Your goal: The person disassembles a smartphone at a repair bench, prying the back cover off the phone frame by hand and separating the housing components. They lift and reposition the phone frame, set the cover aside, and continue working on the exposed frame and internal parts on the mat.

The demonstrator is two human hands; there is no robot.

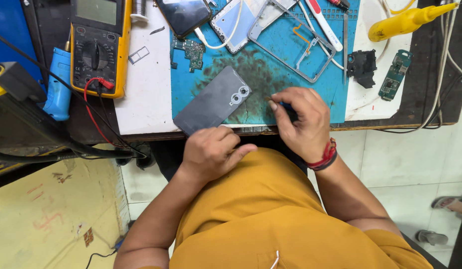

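Head view: left hand [213, 152] is steadying grey phone back [213, 101] at its 6 o'clock edge, holding nothing; right hand [301, 119] is pinching a small tool [285, 105]. Next move likely needs precise tip placement.

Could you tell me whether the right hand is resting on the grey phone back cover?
No, the right hand holds a small tool beside the grey back cover, not on it.
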